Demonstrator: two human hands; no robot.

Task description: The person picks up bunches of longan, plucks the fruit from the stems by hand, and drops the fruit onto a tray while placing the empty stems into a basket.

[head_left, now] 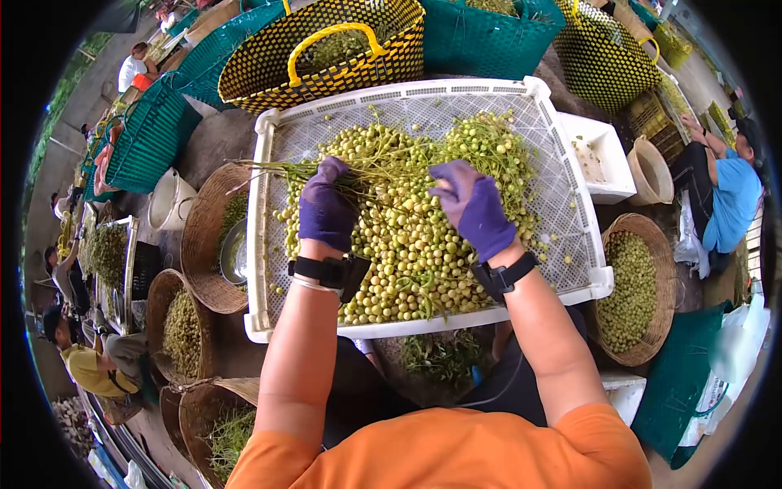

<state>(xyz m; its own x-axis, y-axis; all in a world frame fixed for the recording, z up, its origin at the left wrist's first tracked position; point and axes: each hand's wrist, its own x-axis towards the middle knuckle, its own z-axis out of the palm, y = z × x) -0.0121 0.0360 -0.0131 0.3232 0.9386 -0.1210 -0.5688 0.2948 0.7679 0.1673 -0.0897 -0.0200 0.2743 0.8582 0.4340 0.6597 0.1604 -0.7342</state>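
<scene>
A white mesh tray (558,183) lies in front of me, heaped with round yellow-green fruits (407,261). My left hand (327,204), in a purple glove, is closed around a bunch of thin green stems (379,175) over the left part of the heap. My right hand (475,204), gloved the same way, is over the right part with its fingers curled together; what they pinch, if anything, is too small to make out. Just behind my right hand lies a pile of fruits still on green stems (489,143).
Yellow-black woven baskets (607,65) and teal baskets (489,37) stand behind the tray. Wicker baskets flank it, one with fruits at the right (664,285). A white box (607,155) adjoins its right side. People sit at both sides, one in blue (733,200).
</scene>
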